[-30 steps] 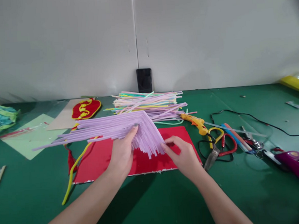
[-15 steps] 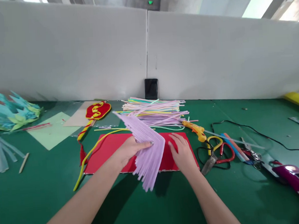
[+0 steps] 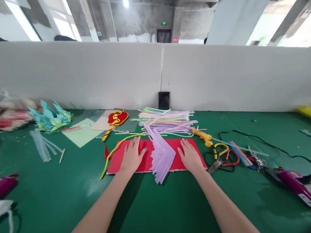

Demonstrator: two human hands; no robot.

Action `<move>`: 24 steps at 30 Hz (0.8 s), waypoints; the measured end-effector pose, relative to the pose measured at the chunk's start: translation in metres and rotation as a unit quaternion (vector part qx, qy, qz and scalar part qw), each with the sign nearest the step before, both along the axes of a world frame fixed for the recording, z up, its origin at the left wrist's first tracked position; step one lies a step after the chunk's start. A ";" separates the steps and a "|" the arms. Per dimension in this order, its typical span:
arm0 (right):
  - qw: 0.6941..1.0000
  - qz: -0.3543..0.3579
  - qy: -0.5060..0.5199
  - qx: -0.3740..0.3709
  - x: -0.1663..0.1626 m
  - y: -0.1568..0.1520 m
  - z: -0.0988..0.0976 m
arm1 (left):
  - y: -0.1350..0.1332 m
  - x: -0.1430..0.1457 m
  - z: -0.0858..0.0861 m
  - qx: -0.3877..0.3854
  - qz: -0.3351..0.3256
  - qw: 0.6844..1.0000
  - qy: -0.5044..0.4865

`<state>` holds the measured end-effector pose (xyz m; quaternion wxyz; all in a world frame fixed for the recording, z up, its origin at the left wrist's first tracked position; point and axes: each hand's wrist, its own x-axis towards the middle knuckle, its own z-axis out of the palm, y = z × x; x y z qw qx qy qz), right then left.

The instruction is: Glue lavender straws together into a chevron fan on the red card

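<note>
A chevron-shaped piece of lilac pipe cleaners (image 3: 162,153), bent and laid side by side, lies across the middle of a red board (image 3: 147,145), its point to the right and its lower ends past the board's front edge. My left hand (image 3: 132,155) rests on the board to the left of it, fingers spread and empty. On the other side, my right hand (image 3: 190,155) lies on the board just right of the chevron's point, also holding nothing, fingers stretched out. Behind the board is a pile of loose pipe cleaners (image 3: 169,121) in lilac, pink, yellow and mint.
At right lie a yellow glue gun (image 3: 203,137), pliers with red and yellow handles (image 3: 218,161), glue sticks (image 3: 240,153) and a purple tool (image 3: 300,188). At left are a red-yellow fan ornament (image 3: 117,118), green paper (image 3: 82,133) and a turquoise paper piece (image 3: 50,116). A phone (image 3: 164,100) leans on the partition.
My left hand has let go of the lilac chevron, which now lies on the board, and has moved left. My right hand stays at the board's right side. The camera view has tilted up.
</note>
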<state>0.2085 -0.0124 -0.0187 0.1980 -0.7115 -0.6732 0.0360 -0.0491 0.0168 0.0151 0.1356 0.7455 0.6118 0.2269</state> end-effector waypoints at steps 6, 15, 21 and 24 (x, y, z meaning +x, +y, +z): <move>1.000 0.000 -0.009 0.004 0.003 -0.009 -0.001 | -0.012 -0.001 -0.012 0.009 -0.063 0.996 0.055; 1.000 -0.014 -0.009 -0.002 0.004 -0.007 -0.002 | -0.005 0.001 -0.010 0.024 -0.071 0.993 0.088; 0.999 -0.031 -0.013 -0.026 0.000 -0.009 -0.001 | -0.006 0.000 -0.013 0.027 -0.073 0.993 0.094; 0.998 -0.041 -0.017 -0.039 -0.001 -0.011 0.000 | -0.005 -0.001 -0.013 0.024 -0.077 0.993 0.090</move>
